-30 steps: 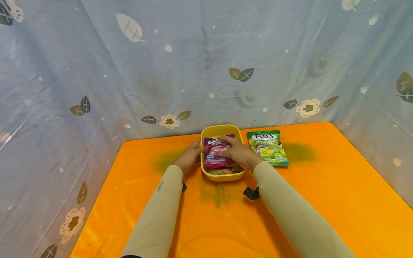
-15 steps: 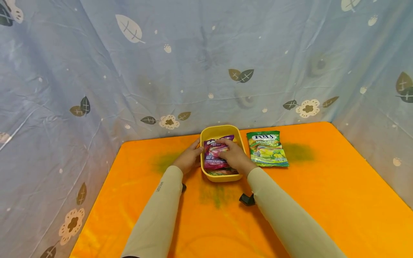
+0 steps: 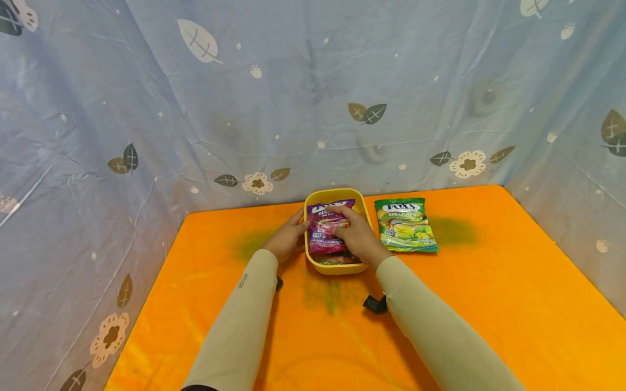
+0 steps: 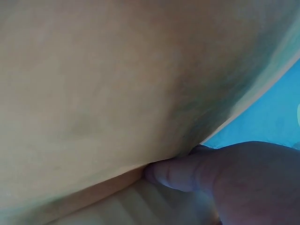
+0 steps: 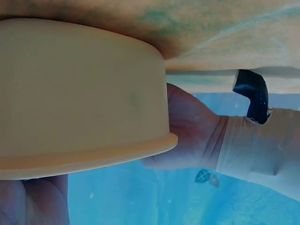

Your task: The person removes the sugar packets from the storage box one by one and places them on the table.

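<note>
A yellow plastic container (image 3: 365, 209) stands near the table's back edge, holding a purple Fox's candy bag (image 3: 323, 236) on top of another bag (image 3: 337, 259) that is mostly covered. My left hand (image 3: 287, 237) lies along the container's left outer wall, thumb tip at the rim. My right hand (image 3: 361, 234) reaches in over the right rim and grips the purple bag, thumb and fingers on its upper face. Seen from the right wrist, the container wall (image 5: 84, 93) hides most of both hands. In the left wrist view only part of the left hand (image 4: 253, 183) shows.
A green Fox's Spring Tea candy bag (image 3: 406, 225) lies flat just right of the container. The orange table (image 3: 327, 347) has green patches. A blue-grey curtain (image 3: 303, 119) with leaf and flower prints hangs close behind it and along both sides.
My right hand has shifted slightly left over the purple bag. The bag's top edge has moved, so its white lettering shows more fully. The left hand has kept its place.
</note>
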Available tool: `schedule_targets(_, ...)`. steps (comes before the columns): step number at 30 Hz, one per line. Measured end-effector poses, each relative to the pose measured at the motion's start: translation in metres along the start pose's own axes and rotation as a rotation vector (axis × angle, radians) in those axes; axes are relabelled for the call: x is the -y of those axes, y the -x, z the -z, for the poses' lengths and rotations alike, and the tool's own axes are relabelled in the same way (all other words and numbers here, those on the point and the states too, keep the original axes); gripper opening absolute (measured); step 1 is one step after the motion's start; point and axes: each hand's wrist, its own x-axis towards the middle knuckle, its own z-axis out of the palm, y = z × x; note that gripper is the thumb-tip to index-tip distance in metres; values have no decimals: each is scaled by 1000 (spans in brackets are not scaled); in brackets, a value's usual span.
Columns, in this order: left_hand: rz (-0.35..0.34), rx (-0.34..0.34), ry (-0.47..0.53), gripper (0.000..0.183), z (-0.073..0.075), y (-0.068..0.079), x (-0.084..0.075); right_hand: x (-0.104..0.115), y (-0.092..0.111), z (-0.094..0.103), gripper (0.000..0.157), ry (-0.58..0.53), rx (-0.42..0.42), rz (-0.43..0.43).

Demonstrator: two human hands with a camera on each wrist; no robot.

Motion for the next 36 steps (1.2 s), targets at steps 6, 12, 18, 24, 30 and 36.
schedule_targets(6,17,4,32,56,0,0,-1,0,-1,1,49,-34,-6,26)
schedule_targets(12,8,-3,20,54,1,0,0,1,-4,2,48,-53,-16,28)
schedule_targets(18,6,0,8,52,-2,1,0,6,-1,7,48,-39,-14,27)
schedule_targets(24,5,-5,3,53,-5,1,-1,15,3,19,48,-14,-17,31)
schedule_targets(30,-7,4,32,54,-6,1,0,18,5,37,47,-47,-45,35)
schedule_targets(36,-7,12,38,53,-4,-1,1,16,6,59,46,-71,-84,41)
